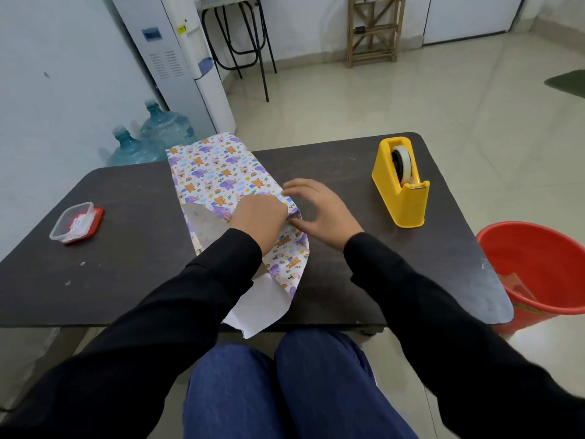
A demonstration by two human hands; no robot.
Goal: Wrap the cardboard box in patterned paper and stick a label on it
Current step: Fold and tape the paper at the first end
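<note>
At the middle of the table (126,274) the left hand (260,217) pinches the patterned paper (218,172) closed over the hidden cardboard box, while the right hand (316,210), open and empty beside it, probably must next fetch tape from the yellow dispenser (400,182)

Long black sleeves cover both arms: the left sleeve (177,312) fills the lower left of the frame, the right sleeve (443,312) the lower right. Each ends in a plain, close cuff at the wrist. The left hand (259,223) and right hand (319,213) are bare. Dark blue trousers (285,391), denim-like, show at bottom centre.
</note>
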